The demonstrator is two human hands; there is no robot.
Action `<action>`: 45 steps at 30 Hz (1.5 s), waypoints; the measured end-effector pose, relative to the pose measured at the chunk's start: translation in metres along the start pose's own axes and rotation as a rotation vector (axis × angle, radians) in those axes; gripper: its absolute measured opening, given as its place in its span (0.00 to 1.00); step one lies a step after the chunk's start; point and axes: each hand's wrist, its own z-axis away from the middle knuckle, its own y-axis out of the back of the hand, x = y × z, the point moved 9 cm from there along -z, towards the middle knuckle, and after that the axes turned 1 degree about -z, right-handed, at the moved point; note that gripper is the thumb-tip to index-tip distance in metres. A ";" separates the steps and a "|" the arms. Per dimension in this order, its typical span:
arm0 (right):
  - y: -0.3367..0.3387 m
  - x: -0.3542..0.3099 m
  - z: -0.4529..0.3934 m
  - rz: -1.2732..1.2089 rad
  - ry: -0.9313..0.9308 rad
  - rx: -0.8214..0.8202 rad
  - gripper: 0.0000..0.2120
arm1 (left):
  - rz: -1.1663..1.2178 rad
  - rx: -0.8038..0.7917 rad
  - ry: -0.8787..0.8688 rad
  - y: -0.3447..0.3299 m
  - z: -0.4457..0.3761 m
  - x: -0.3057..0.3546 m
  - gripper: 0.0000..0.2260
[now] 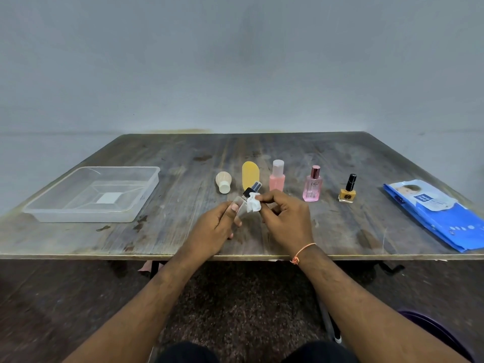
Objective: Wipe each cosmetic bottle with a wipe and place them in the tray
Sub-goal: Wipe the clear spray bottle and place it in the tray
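Clear spray bottle (245, 200), black cap, gripped by left hand (214, 231); right hand (285, 218) pinching white wipe (253, 203) against it

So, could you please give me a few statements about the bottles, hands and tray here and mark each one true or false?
1. The clear plastic tray holds two bottles. False: no bottle lies in it.
2. The left hand holds a clear spray bottle. True.
3. The right hand pinches a white wipe against that bottle. True.
4. The yellow nail polish bottle lies on its side. False: it stands upright.
5. The blue wipes pack lies at the table's right. True.
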 end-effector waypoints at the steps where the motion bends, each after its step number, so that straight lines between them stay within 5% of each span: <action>1: -0.002 -0.003 0.001 -0.005 0.013 -0.017 0.06 | 0.011 -0.003 0.004 0.000 0.001 0.001 0.18; 7: -0.001 0.004 -0.001 -0.026 -0.047 -0.015 0.06 | 0.028 -0.032 0.027 -0.002 -0.002 -0.008 0.12; 19: -0.027 0.028 -0.008 -0.457 -0.435 -0.261 0.07 | 0.211 0.073 0.107 0.008 -0.006 -0.012 0.21; 24: -0.024 0.030 -0.009 -0.486 -0.433 -0.278 0.08 | 0.160 0.033 0.072 0.003 -0.009 -0.019 0.27; 30: -0.015 0.030 -0.007 -0.552 -0.462 -0.164 0.12 | 0.213 -0.009 0.003 -0.001 -0.010 -0.014 0.21; 33: -0.017 0.027 -0.005 -0.583 -0.451 -0.173 0.05 | 0.165 -0.021 -0.015 -0.004 -0.009 -0.012 0.16; 36: -0.019 0.023 -0.004 -0.546 -0.392 -0.185 0.02 | 0.084 -0.034 -0.018 -0.006 -0.008 -0.010 0.12; 42: -0.004 0.025 -0.009 -0.377 -0.309 -0.065 0.13 | -0.048 -0.032 -0.011 -0.007 -0.008 -0.014 0.12; 45: 0.000 0.012 -0.010 -0.219 -0.135 -0.060 0.08 | -0.079 -0.034 -0.004 -0.007 -0.007 -0.012 0.14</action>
